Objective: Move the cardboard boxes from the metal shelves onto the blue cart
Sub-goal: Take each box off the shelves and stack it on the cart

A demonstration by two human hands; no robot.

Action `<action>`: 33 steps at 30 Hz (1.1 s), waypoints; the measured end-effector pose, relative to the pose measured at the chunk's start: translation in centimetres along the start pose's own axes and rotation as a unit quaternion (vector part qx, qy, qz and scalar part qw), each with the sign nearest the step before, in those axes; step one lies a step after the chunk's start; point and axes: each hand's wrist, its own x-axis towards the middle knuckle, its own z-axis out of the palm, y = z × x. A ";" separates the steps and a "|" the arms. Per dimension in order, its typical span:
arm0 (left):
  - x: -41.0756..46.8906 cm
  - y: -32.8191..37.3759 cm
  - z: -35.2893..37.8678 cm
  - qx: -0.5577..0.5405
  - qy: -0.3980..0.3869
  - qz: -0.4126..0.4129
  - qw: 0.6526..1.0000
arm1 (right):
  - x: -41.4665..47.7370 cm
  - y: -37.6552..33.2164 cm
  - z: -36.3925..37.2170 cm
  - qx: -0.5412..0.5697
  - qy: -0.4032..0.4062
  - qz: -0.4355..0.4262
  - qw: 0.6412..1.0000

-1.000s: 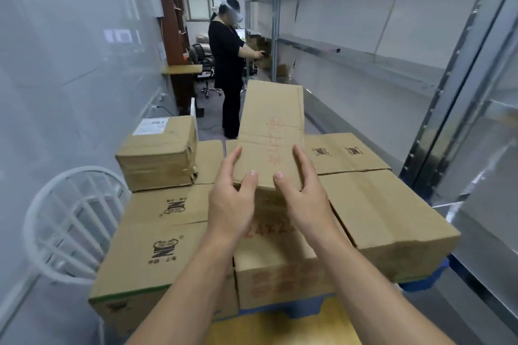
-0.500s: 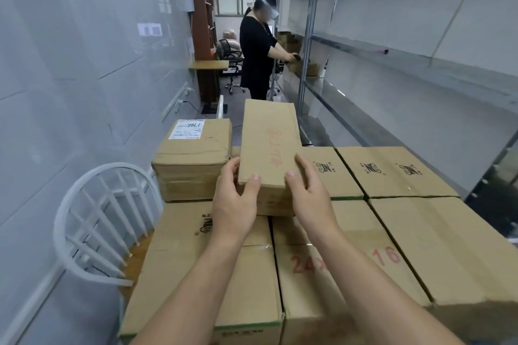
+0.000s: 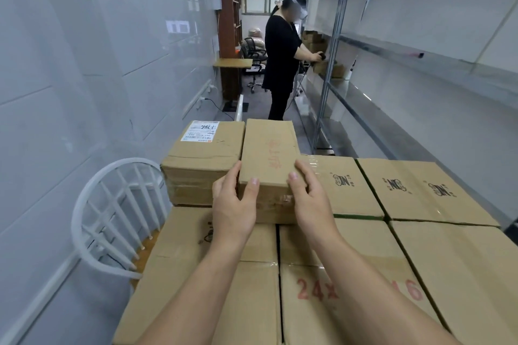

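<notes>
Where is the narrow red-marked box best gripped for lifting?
By its near end, from the wearer's side, one hand on each long side, as the left hand and right hand hold it. The narrow box lies lengthwise away, and the labelled box crowds its left flank farther back.
</notes>
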 end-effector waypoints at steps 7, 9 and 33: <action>0.3 0.1 0.5 0.007 0.012 -0.006 1.000 | 0.7 0.1 -0.1 -0.004 -0.011 -0.002 1.000; 0.5 0.1 0.4 0.011 0.013 -0.005 1.000 | 0.8 0.2 -0.2 -0.008 -0.019 -0.003 1.000; 0.3 0.3 -0.4 0.035 -0.029 0.013 0.999 | 0.8 0.0 -0.1 -0.019 -0.019 0.004 1.000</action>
